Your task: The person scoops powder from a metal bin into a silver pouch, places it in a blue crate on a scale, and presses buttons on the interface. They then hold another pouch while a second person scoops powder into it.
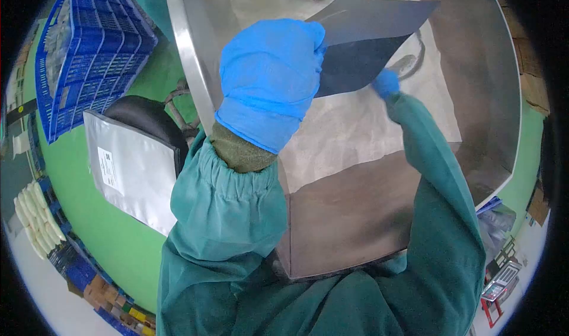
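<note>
A thin dark grey sheet [361,63], slightly bent, is raised over a pale cloth [355,128] on a metal work surface [349,217]. My left hand [269,78], in a blue glove, is closed on the sheet's left edge, its fingertips mostly hidden behind the fist. My right hand [386,84], also in a blue glove and blurred, is at the sheet's lower right edge; its fingers are too smeared to make out. Something rounded and pale [404,66] lies on the cloth beside the right hand.
A blue plastic crate [95,51] stands at the upper left. Below it a silver bag with a label [127,170] rests on a black stool [145,116]. The surface's raised metal rim [192,57] runs along the left. A scale [501,281] is at the lower right.
</note>
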Tool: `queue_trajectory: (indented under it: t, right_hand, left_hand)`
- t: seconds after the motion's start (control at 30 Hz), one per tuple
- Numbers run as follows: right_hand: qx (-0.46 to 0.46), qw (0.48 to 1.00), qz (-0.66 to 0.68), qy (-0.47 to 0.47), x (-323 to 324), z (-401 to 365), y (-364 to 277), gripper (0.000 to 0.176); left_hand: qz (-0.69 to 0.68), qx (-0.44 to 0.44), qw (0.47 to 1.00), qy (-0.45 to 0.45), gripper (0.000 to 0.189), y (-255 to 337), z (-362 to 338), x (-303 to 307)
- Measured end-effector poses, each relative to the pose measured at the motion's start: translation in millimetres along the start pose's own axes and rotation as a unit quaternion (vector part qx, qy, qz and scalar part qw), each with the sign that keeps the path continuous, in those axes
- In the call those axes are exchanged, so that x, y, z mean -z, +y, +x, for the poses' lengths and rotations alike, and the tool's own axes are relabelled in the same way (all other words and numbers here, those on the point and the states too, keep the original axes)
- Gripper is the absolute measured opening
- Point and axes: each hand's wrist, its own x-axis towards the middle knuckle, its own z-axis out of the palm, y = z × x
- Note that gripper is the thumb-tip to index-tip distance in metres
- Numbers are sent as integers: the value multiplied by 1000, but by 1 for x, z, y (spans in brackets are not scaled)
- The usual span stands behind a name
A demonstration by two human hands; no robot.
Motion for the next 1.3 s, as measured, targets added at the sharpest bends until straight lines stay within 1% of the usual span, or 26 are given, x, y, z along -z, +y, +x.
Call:
queue_trajectory:
  t: [0.03, 0.1, 0.17, 0.2, 0.27, 0.37, 0.47, 0.5, 0.57, 0.6, 0.67, 0.73, 0.77, 0.8, 0.83, 0.87, 0.9, 0.93, 0.97, 1.0, 1.07, 1.13, 1.17, 1.2, 1.23, 1.3]
  right_hand:
    - [82, 996, 28, 12, -16, -13, -29, 16]
    - [117, 982, 129, -75, -15, -54, -96, 18]
    - [84, 956, 133, -247, 8, -87, -138, 24]
    - [83, 957, 130, -246, -1, -96, -139, 24]
    - [49, 927, 153, -339, -15, -113, -144, 27]
    - [88, 914, 146, -368, 15, -135, -126, 27]
    - [87, 914, 146, -368, 101, -149, -105, 27]
    - [88, 922, 124, -357, 136, -152, -99, 27]
    - [69, 920, 124, -366, 209, -162, -89, 30]
    - [71, 925, 101, -358, 248, -165, -88, 30]
    - [-41, 929, 156, -333, 318, -173, -89, 35]
    - [-39, 943, 100, -314, 358, -172, -80, 36]
    - [-41, 952, 67, -297, 373, -170, -79, 37]
    - [29, 954, 19, -299, 386, -162, -83, 37]
    - [98, 949, -26, -300, 397, -152, -89, 37]
    - [47, 955, -49, -288, 403, -141, -107, 35]
    - [-6, 959, -68, -277, 400, -131, -126, 34]
    - [16, 965, -121, -230, 382, -122, -141, 32]
    - [42, 966, -174, -187, 365, -115, -150, 30]
    - [44, 966, -165, -195, 358, -110, -156, 30]
    - [45, 937, -280, -204, 361, -99, -166, 25]
    - [61, 928, -304, -208, 404, -109, -152, 22]
    - [41, 925, -317, -207, 424, -118, -139, 23]
    - [21, 921, -328, -208, 433, -124, -121, 24]
    - [18, 921, -322, -217, 423, -122, -99, 24]
    - [-170, 939, -233, -187, 377, -117, -46, 29]
  left_hand:
    - [4, -5, 1000, 12, 20, -1, 0, -1]
    - [5, -9, 1000, 13, 21, -2, -2, -3]
    - [-4, -22, 1000, 9, 20, 0, -2, -3]
    - [-6, -23, 1000, 12, 20, 0, -1, -4]
    - [22, -42, 999, 8, 18, -1, -4, -8]
    - [38, -45, 998, 24, 17, -6, -12, -17]
    - [-22, -21, 999, 23, 17, -1, -9, -14]
    - [-25, -22, 998, 48, 17, 6, -6, -11]
    - [-61, -34, 997, -32, 17, 25, -2, -6]
    - [-67, -32, 997, -8, 17, 33, -1, -2]
    - [-106, -18, 986, -130, 21, 48, -6, -1]
    - [-84, -69, 979, -170, 23, 46, -12, -38]
    - [-88, -71, 980, -161, 23, 50, -21, -48]
    - [-79, -43, 983, -159, 21, 56, -32, -51]
    - [-70, -13, 984, -161, 20, 60, -41, -55]
    - [-68, -17, 984, -162, 20, 65, -48, -49]
    - [-92, 1, 987, -129, 19, 72, -54, -39]
    - [-117, 19, 988, -101, 18, 77, -61, -30]
    - [-117, 21, 987, -112, 18, 84, -63, -18]
    - [-119, 34, 987, -98, 17, 90, -61, -5]
    - [-119, 49, 987, -92, 18, 86, -56, 5]
    - [-82, 61, 986, -134, 17, 73, -39, -1]
    - [-87, 62, 984, -140, 17, 60, -34, -12]
    - [-72, 54, 989, -117, 17, 43, -31, -25]
    - [-57, 43, 993, -96, 17, 30, -30, -38]
    - [-62, 33, 992, -109, 17, 21, -24, -33]
